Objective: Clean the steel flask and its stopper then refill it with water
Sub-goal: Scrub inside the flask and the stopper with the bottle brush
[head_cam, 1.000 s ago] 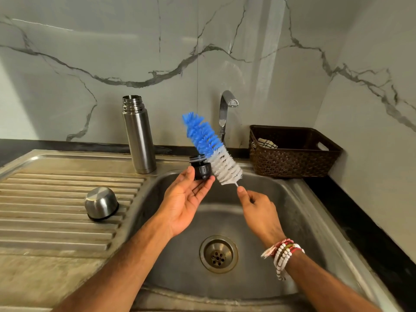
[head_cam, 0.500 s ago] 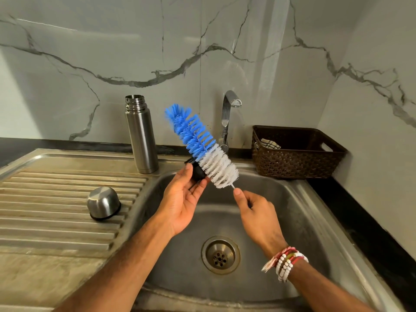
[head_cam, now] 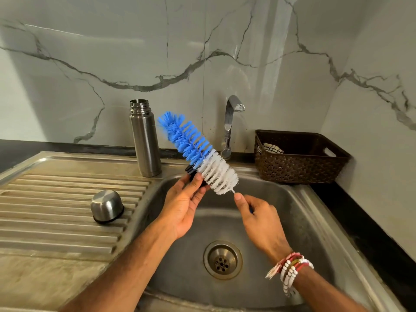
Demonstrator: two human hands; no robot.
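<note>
- Two bare forearms come in from the near edge and meet above the sink (head_cam: 299, 206); the right wrist carries bead bracelets (head_cam: 290, 271).
- The drain (head_cam: 222, 260) lies in the sink bottom, between the two arms.
- The right hand (head_cam: 261, 219) pinches the thin handle of the brush (head_cam: 198, 152) with thumb and curled fingers, just under the white bristles. Most of the handle is hidden inside this hand.
- The left hand (head_cam: 182, 206) holds the black stopper (head_cam: 189, 170) between thumb and fingertips, over the far left corner of the basin.
- The brush slants up to the far left, white bristles low and blue bristles high. It lies across the stopper and covers most of it, so only a dark edge shows.
- On the ribbed drainboard (head_cam: 56, 188), left of the sink, a steel cup (head_cam: 107, 206) stands mouth down, well apart from the hands.
- The steel flask (head_cam: 145, 140) stands upright and uncapped at the far end of the drainboard, just left of the blue brush tip.
- A tap (head_cam: 229, 124) rises behind the sink; the white bristles hide part of its base.
- At the far right a brown woven basket (head_cam: 299, 163) sits on the black counter (head_cam: 360, 221). A checked cloth (head_cam: 272, 148) inside is partly cut off by its rim.
- A veined marble wall (head_cam: 90, 64) closes the scene behind.
</note>
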